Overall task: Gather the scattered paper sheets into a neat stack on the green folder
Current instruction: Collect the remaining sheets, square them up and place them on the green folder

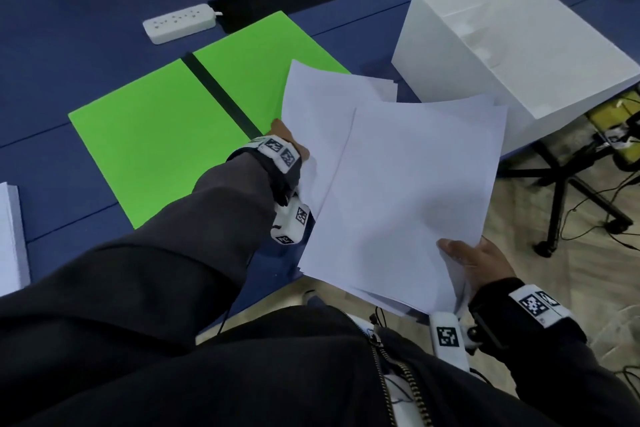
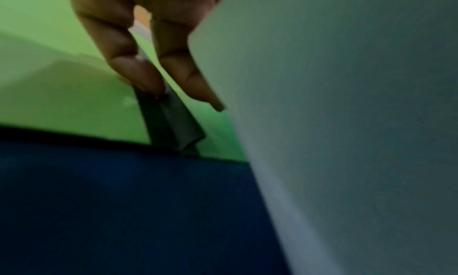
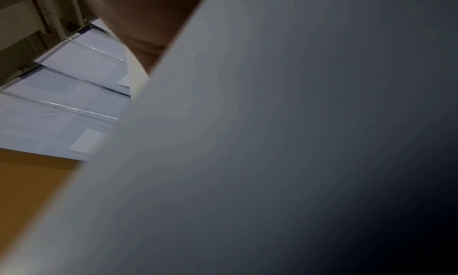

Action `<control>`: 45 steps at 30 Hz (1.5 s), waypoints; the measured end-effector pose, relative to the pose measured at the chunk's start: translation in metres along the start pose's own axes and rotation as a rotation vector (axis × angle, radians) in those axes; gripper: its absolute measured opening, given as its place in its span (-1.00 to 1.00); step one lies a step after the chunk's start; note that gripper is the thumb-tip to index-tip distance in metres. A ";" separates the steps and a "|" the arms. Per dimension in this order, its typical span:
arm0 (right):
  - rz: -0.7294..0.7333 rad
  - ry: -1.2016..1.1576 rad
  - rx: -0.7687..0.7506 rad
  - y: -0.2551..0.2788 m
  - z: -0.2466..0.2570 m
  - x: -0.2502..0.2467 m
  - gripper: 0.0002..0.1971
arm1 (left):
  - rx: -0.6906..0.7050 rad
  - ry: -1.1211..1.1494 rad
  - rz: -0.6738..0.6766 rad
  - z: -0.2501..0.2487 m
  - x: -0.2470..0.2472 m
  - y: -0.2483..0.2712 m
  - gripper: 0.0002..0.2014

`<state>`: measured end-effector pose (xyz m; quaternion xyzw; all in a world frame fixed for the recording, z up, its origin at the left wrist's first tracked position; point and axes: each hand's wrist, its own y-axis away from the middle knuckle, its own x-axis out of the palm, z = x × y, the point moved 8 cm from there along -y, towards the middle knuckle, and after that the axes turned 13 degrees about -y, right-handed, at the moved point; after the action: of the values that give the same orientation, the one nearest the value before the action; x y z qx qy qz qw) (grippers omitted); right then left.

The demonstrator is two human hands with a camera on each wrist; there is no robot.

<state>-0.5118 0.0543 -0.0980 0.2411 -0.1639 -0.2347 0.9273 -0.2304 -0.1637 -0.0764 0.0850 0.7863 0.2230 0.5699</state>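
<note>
While both hands — left hand (image 1: 291,146), right hand (image 1: 481,260) — hold the messy paper sheets (image 1: 408,184), the green folder (image 1: 166,135) waits — stacking is left.

Your loose paper sheets (image 1: 398,184) overhang the table's (image 1: 69,10) near edge, right of the open folder (image 1: 156,149). The box (image 1: 519,45) sits behind them. Two power strips (image 1: 180,22) lie beyond the folder.

free: green folder (image 1: 156,135) left of the left hand (image 1: 287,146), bare on both panels | blocked: white box (image 1: 512,55) just beyond the held paper sheets (image 1: 398,184) | far: power strip (image 1: 180,22) past the folder
</note>
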 end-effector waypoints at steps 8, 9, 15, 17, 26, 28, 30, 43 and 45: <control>0.094 0.048 -0.015 -0.008 0.007 0.028 -0.74 | 0.029 0.140 -0.016 0.062 -0.026 -0.005 -0.58; 0.100 0.058 -0.021 -0.010 0.008 0.030 -0.74 | 0.026 0.171 -0.038 0.071 -0.027 -0.003 -0.51; 0.093 0.097 -0.044 -0.022 0.008 0.046 -0.75 | -0.046 0.296 -0.030 0.107 -0.018 0.006 -0.49; 0.102 0.111 -0.048 -0.022 0.008 0.052 -0.76 | -0.047 0.296 -0.029 0.114 -0.017 0.009 -0.50; 0.148 0.093 -0.030 -0.022 0.006 0.090 -0.76 | 0.016 0.293 -0.081 0.154 -0.028 0.021 -0.78; 0.156 0.114 -0.019 -0.023 0.005 0.098 -0.80 | -0.015 0.368 -0.130 0.181 -0.034 0.022 -0.83; 0.171 0.135 -0.017 -0.024 0.007 0.107 -0.86 | -0.071 0.421 -0.201 0.212 -0.042 0.025 -0.87; 0.270 0.218 -0.002 -0.038 -0.003 0.164 -0.79 | -0.251 0.869 -0.448 0.339 -0.072 0.076 -0.82; 0.298 0.250 0.023 -0.037 -0.007 0.179 -0.85 | -0.224 0.940 -0.422 0.335 -0.071 0.080 -0.75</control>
<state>-0.3722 -0.0641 -0.0885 0.2520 -0.0843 -0.0612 0.9621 0.0971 -0.0357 -0.0640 -0.2457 0.9284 0.2001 0.1941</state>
